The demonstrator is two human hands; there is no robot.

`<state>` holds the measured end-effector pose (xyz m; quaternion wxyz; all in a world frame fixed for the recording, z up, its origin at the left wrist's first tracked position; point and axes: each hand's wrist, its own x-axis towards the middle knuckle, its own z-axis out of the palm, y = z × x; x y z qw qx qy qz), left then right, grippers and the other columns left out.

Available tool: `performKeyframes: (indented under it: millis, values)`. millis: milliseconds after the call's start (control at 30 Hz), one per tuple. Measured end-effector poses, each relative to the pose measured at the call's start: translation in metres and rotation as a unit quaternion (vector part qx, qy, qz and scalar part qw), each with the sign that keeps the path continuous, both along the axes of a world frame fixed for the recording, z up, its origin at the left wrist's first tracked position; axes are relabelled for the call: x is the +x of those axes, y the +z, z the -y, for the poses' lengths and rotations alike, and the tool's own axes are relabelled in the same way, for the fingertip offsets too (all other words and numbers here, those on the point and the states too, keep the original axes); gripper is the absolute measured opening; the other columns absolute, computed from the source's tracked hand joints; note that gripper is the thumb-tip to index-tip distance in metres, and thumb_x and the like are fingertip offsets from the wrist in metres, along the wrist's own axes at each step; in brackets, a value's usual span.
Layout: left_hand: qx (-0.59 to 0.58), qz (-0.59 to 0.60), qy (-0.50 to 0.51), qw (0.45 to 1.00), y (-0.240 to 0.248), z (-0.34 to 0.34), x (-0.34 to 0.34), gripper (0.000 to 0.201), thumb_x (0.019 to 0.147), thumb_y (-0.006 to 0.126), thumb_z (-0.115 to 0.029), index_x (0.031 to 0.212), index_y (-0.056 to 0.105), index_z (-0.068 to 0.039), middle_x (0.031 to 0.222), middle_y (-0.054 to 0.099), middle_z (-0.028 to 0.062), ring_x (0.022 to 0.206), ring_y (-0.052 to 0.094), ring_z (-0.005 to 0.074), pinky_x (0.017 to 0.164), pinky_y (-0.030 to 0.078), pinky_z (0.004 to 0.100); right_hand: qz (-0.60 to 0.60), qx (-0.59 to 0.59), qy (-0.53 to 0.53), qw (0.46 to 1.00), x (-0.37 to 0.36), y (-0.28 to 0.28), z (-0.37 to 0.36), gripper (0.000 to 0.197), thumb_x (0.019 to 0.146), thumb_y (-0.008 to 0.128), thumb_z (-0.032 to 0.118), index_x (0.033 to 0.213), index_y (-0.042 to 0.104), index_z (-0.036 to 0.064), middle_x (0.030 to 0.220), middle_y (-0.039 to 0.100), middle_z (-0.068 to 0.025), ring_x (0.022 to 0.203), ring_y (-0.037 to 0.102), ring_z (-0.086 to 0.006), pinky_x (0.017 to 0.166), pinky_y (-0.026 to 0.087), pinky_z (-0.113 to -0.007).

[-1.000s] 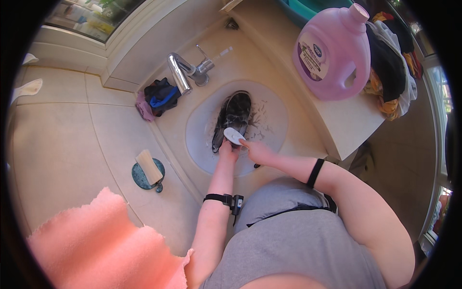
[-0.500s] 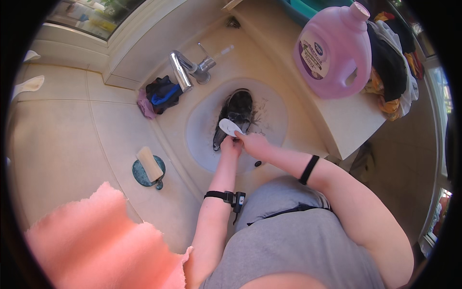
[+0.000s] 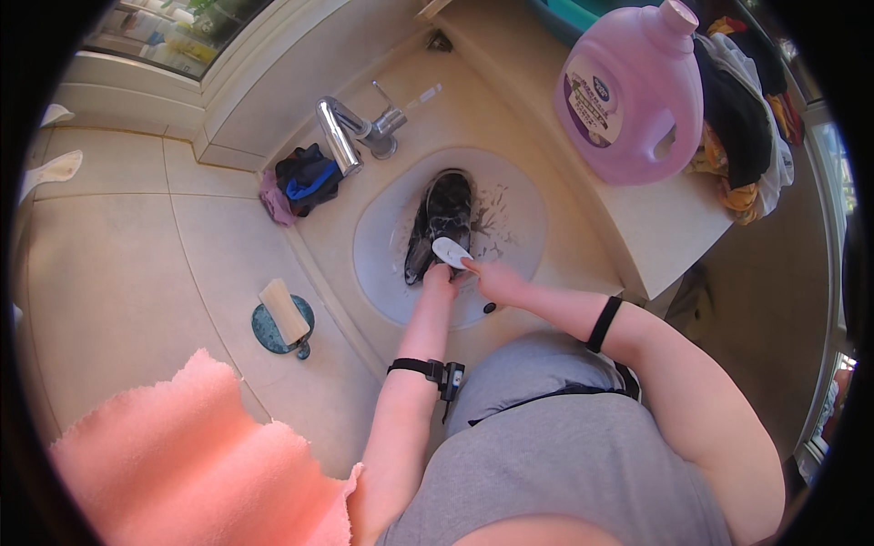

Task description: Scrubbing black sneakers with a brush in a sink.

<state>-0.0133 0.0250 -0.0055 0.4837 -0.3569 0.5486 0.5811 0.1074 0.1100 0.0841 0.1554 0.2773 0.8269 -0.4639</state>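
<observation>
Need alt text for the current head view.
A person's right hand holds a white oval-ended tool over a sudsy dark shoe in a white sink, with the left hand at the shoe's near end. A chrome faucet stands beyond; a pink jug stands on the ledge at right.

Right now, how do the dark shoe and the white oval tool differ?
The dark shoe has whitish streaks, while the white oval tool is pale on its visible face. The shoe looks clearly larger than the tool. The shoe lies in the basin, whereas the tool is held in the right hand. Both appear within the basin's outline.
</observation>
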Motion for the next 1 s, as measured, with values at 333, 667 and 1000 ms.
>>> performKeyframes:
  millis: [333,667,1000]
  values:
    - [-0.012,-0.064,0.000,0.998,-0.033,0.018,-0.015,0.034,0.083,0.035,-0.001,0.114,0.048,-0.011,0.111,0.053,0.0097,0.100,0.052,0.0272,0.074,0.048,0.0516,0.003,0.076,0.065,0.995,0.004,-0.003,-0.001,0.045,0.080,0.041,0.010,0.124,0.045,0.0176,0.089,0.060,-0.0190,0.081,0.059,-0.0344,0.070,0.046,-0.044]
    - [-0.018,-0.013,0.029,0.999,-0.004,-0.006,0.000,0.051,0.071,0.036,0.010,0.115,0.049,-0.013,0.109,0.052,0.0103,0.097,0.051,0.0305,0.077,0.047,0.0515,0.033,0.068,0.036,0.997,0.023,-0.028,-0.016,0.045,0.081,0.035,0.007,0.123,0.046,0.0176,0.091,0.060,-0.0191,0.083,0.059,-0.0335,0.070,0.047,-0.043]
    - [-0.041,-0.044,-0.021,0.998,0.028,-0.013,-0.001,0.058,0.073,0.032,0.013,0.122,0.041,-0.017,0.115,0.045,0.0126,0.104,0.045,0.0320,0.080,0.047,0.0510,0.016,0.091,0.041,0.995,0.013,-0.006,-0.016,0.055,0.077,0.039,0.004,0.128,0.041,0.0214,0.087,0.059,-0.0203,0.081,0.058,-0.0339,0.069,0.046,-0.043]
